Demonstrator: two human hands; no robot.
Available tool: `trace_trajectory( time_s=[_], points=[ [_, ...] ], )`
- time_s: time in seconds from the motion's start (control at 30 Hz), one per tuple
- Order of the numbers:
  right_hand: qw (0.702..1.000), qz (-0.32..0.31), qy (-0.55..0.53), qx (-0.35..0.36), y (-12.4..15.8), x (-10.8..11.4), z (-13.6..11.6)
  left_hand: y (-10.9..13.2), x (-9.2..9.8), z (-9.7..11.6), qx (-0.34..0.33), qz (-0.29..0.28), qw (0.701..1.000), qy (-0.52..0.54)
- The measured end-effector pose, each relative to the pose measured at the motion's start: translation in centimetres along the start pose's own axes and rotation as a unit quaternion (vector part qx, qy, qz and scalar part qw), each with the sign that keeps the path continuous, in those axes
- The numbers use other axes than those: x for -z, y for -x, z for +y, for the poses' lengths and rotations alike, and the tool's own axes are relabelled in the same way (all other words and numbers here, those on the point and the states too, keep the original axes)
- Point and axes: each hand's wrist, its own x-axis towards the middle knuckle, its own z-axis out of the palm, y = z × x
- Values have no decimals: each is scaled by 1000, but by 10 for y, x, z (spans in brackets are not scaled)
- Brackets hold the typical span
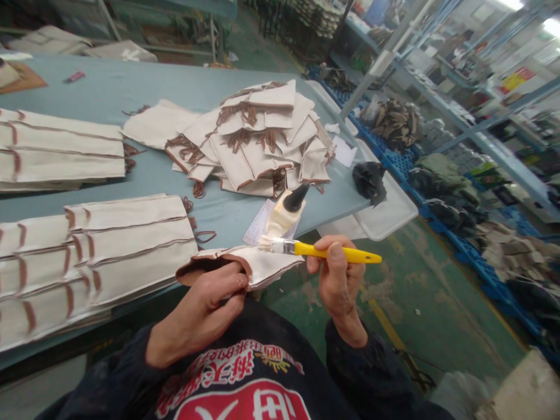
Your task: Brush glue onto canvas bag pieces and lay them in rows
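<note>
My left hand [214, 297] grips a cream fabric pouch [271, 265] with brown edging at its open end, some fingers tucked inside the opening. In my right hand [339, 277] is a yellow-handled paintbrush [321, 252], pinched by the handle. White stuff coats the brush's bristles, which lie over the pouch's upper edge; whether they touch it I cannot tell. Just beyond the brush, a cream bottle with a black cone-shaped tip [286, 213] rests on a pale sheet at the table's edge.
Stacks of cream pouches [140, 245] lie on the blue-green table [166, 79] to the left. A loose heap of pouches [262, 134] with brown cords sits farther back. At right are a black plastic bag [370, 181], a white tray [394, 213] and blue pallets [464, 248] with piled goods.
</note>
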Motion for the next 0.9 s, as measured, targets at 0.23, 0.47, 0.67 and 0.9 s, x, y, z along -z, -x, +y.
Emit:
trace_trajectory(
  time_s=[0.23, 0.47, 0.67, 0.9],
  points=[
    [1000, -2, -8, -8, 22, 10, -18, 7, -2, -2, -38, -10, 999, -35],
    [994, -86, -64, -21, 29, 1, -14, 10, -5, -4, -11, -45, 999, -17],
    [991, -46, -124, -6, 27, -10, -15, 9, -7, 1, 5, -17, 1000, 19],
    [996, -2, -79, -40, 15, 8, 6, 8, -6, 12, -4, -15, 999, 41]
  ],
)
